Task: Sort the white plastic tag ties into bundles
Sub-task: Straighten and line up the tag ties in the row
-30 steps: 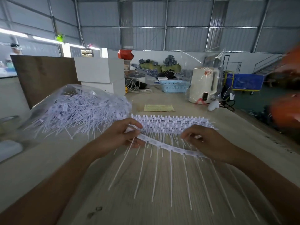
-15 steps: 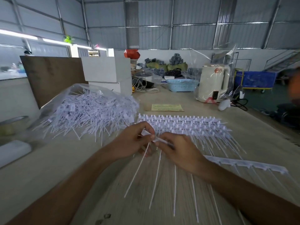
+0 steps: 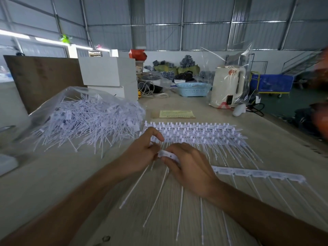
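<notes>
While both hands, left (image 3: 142, 153) and right (image 3: 188, 167), pinch tie strip (image 3: 166, 155): risk of snapping unevenly, scattering ties across table (image 3: 53, 183).

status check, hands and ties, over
Left hand and right hand both pinch one tie strip. Stacked strips behind. Nothing blocking.

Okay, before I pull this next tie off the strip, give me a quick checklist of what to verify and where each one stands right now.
1. Left hand grips the strip's end: ok.
2. Right hand has its grip on the strip of ties beside it: ok.
3. Rest of the strip lies flat on the table, trailing right: ok.
4. Sorted rows of ties lie apart from the hands: ok.
5. Loose ties stay in the clear bag: ok.
6. Tie fully separated: cannot tell.
</notes>
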`<action>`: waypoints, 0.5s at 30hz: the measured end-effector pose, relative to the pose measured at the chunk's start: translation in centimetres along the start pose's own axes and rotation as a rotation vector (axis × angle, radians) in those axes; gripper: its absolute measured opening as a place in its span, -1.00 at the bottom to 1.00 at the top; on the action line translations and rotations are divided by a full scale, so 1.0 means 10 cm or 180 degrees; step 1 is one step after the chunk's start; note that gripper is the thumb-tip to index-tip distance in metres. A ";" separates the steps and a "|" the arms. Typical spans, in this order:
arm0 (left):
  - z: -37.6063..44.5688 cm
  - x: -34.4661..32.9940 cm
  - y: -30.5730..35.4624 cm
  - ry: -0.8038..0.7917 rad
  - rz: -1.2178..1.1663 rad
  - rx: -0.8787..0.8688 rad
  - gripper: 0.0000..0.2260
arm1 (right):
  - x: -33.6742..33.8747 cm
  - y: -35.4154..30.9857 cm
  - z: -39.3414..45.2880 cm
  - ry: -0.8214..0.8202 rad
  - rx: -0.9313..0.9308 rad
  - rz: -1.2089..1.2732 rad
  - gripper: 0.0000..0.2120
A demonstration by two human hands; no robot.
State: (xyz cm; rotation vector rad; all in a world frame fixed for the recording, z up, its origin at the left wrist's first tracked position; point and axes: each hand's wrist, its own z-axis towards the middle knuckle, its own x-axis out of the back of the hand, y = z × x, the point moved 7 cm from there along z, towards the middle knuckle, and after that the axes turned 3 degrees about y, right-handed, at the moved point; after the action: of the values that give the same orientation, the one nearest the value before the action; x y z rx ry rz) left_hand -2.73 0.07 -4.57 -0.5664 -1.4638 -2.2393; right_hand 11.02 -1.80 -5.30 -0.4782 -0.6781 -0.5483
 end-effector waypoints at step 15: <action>-0.01 0.22 -0.10 -0.0570 0.0154 0.0464 -0.79 | -0.10 -0.36 0.07 -0.0131 0.0293 -0.0100 -0.85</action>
State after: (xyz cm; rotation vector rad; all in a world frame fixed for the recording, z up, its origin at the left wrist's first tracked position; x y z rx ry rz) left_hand -5.13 0.14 -4.16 -0.7626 -1.6659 -2.0686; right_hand 7.84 -3.82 -4.72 -0.3940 -0.7479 -0.5356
